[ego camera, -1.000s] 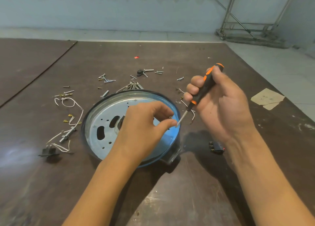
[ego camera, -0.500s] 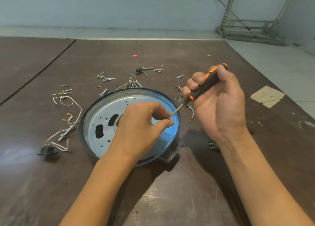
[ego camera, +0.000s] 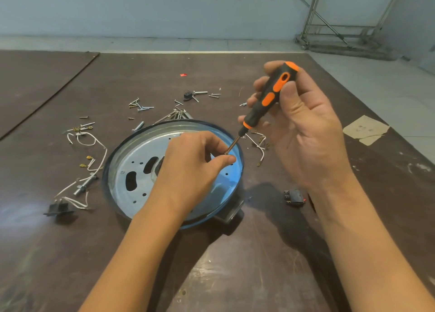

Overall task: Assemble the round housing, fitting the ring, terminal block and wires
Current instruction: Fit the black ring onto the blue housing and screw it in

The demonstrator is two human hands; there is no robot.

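Scene: a person's two bare hands worked over a dark table (ego camera: 235,276), seen from the head view.
Round housing: round housing (ego camera: 131,168) lay flat at frame centre, metal plate with holes facing up, blue rim around it.
Left hand: left hand (ego camera: 188,168) was over the plate, with thumb and forefinger pinched together at the screwdriver tip. They probably held a screw, but it was too small and too covered to confirm.
Right hand: right hand (ego camera: 308,137) was right of centre, fingers wrapped round the screwdriver (ego camera: 270,99) handle. The shaft slanted down-left toward the right side of the plate.
Wires: white wires (ego camera: 94,144) lay loose at left of the housing, more wires (ego camera: 259,144) just right of the rim. None were fitted.
Blocks: black block with leads (ego camera: 58,209) sat at lower left, black switch part (ego camera: 294,196) at lower right. Both were apart from the housing, and I could not tell which was the terminal block.
Loose screws: loose screws (ego camera: 141,108) were scattered above the housing.
Step (judged): starting a screw near the plate's right edge. The task looked early.
Risk 1: the tilted shaft could cam out of the head and jab the pinching fingertip.
Risk 2: the screw could drop through a plate hole if the pinch released before the thread caught.
Risk 3: nothing held the housing down, so driving pressure near the rim could slide or tip it.
Risk 4: an angled start could cross-thread.
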